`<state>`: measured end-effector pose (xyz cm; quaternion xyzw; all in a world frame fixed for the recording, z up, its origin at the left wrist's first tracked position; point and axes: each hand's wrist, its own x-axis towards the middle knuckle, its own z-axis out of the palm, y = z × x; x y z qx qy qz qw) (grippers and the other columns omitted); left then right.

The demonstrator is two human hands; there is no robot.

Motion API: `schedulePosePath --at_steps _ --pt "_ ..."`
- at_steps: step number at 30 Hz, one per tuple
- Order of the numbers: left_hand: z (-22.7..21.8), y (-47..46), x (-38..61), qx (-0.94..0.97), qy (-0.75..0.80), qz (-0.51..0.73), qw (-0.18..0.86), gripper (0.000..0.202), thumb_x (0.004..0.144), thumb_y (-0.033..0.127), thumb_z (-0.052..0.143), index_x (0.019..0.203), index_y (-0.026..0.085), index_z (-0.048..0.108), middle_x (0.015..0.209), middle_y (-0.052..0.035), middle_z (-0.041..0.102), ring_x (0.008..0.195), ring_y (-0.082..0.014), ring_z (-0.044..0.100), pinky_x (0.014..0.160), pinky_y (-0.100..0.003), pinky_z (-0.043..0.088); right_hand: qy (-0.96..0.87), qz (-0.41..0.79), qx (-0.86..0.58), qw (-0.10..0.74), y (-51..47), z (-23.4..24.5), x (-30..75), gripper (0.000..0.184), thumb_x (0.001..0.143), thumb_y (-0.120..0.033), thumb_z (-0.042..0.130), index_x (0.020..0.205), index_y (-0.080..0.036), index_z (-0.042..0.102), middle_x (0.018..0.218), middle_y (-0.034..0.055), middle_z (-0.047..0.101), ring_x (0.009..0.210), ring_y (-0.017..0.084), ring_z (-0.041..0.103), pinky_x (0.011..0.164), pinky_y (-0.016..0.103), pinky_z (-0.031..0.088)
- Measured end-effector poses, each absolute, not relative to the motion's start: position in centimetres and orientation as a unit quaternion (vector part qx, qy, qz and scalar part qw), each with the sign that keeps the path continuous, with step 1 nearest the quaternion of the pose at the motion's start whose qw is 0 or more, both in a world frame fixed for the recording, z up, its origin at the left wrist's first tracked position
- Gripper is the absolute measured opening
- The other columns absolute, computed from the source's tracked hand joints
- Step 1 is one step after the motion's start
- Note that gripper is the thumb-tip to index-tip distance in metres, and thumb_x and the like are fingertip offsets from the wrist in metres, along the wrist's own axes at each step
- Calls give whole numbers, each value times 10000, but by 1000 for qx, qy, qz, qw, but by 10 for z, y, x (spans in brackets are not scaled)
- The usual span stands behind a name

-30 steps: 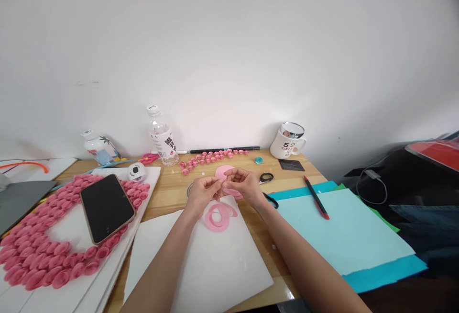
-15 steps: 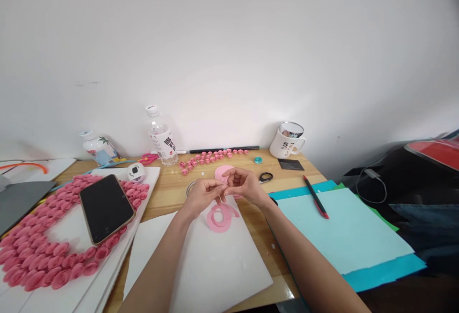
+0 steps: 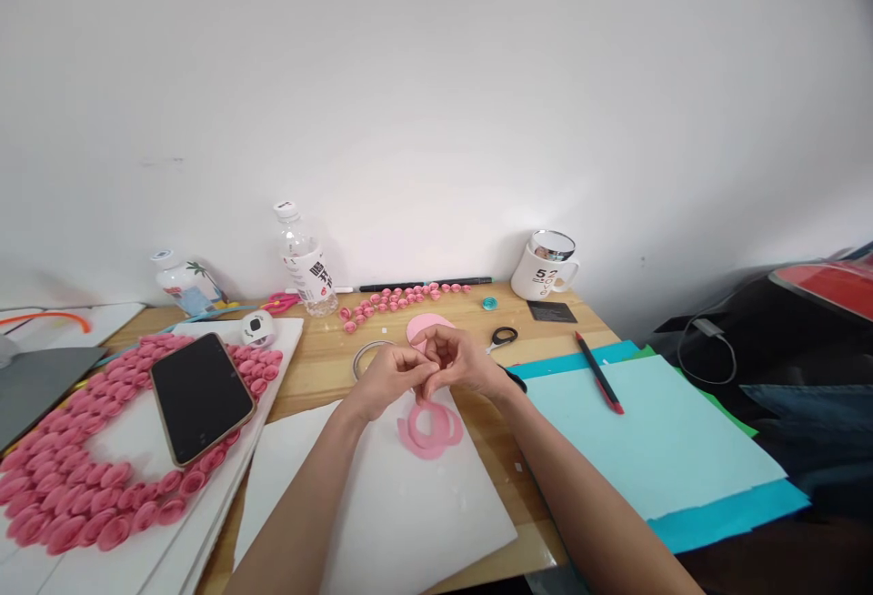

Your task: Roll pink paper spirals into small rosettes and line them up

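My left hand (image 3: 390, 383) and my right hand (image 3: 461, 362) meet over a white sheet (image 3: 402, 522), fingertips pinched together. A curling pink paper strip (image 3: 428, 448) hangs in loops below the fingers; its upper end is hidden between them. Both hands are closed on that end. Behind the right hand lies a pink paper disc (image 3: 421, 323), partly covered. Scissors (image 3: 503, 337) with black handles lie just past the right wrist. A roll of tape (image 3: 361, 360) rests behind the left hand.
Small pink paper roses (image 3: 392, 299) lie in rows near the wall. At left, a phone (image 3: 203, 398) rests on a ring of larger pink roses (image 3: 68, 486). A bottle (image 3: 306, 267) and mug (image 3: 544, 269) stand behind. At right, a pen (image 3: 600, 375) lies on blue sheets (image 3: 655, 440).
The hanging pink strip has turned and its loops have shifted slightly right. My right fingers have curled in closer to the left fingertips. The hands stay in nearly the same place.
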<state>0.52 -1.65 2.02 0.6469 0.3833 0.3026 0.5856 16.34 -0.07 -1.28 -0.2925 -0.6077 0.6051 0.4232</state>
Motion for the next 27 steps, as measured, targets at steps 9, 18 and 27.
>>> schedulePosePath --at_steps 9,18,27 --pt "9 -10 7 581 438 414 547 300 729 362 577 527 150 509 445 34 502 413 -67 435 462 -199 358 -537 612 -292 502 4 -18 163 226 685 -339 675 838 -178 630 674 -3 604 590 107 551 586 263 450" --pt "4 -8 6 584 447 421 531 349 749 406 546 515 152 496 452 32 480 430 -72 425 460 -200 348 -565 523 -350 534 4 -19 158 160 643 -284 703 773 -193 687 752 28 649 679 146 585 621 289 480" --pt "11 -10 7 561 430 401 583 241 716 367 583 626 144 597 521 22 500 502 -84 445 516 -218 376 -633 300 -380 604 2 -20 151 109 707 -183 622 759 -240 698 826 46 645 758 161 606 565 258 492"
